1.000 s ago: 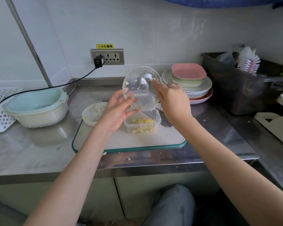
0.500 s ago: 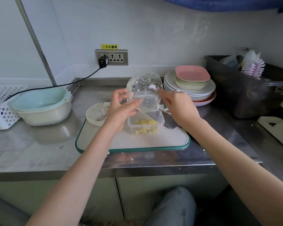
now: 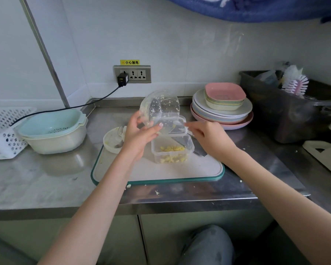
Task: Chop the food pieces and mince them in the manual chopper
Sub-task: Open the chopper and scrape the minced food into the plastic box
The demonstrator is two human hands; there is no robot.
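Observation:
My left hand [image 3: 139, 136] grips the clear chopper bowl [image 3: 161, 109], tilted with its mouth down and to the right over a small clear container [image 3: 172, 152]. Yellow minced food [image 3: 173, 149] lies in the container, and bits stick to the bowl's wall. My right hand [image 3: 206, 136] reaches in from the right, fingertips at the bowl's lower rim, with nothing visibly in it. The container stands on a white, green-edged cutting board [image 3: 161, 173]. The chopper's white lid [image 3: 113, 139] rests on the board's far left corner. A knife blade [image 3: 198, 149] shows behind the container.
A pale blue colander in a white bowl [image 3: 54, 131] and a white basket [image 3: 2, 131] stand at left. Stacked plates [image 3: 222, 106] are at back right, beside a dark bin [image 3: 287, 109] with a brush. A black cable [image 3: 65, 108] runs from the wall socket. Food crumbs dot the steel counter's front edge.
The chopper bowl has come down and tipped further toward the container. My right fingertips have moved from inside the bowl to its lower rim.

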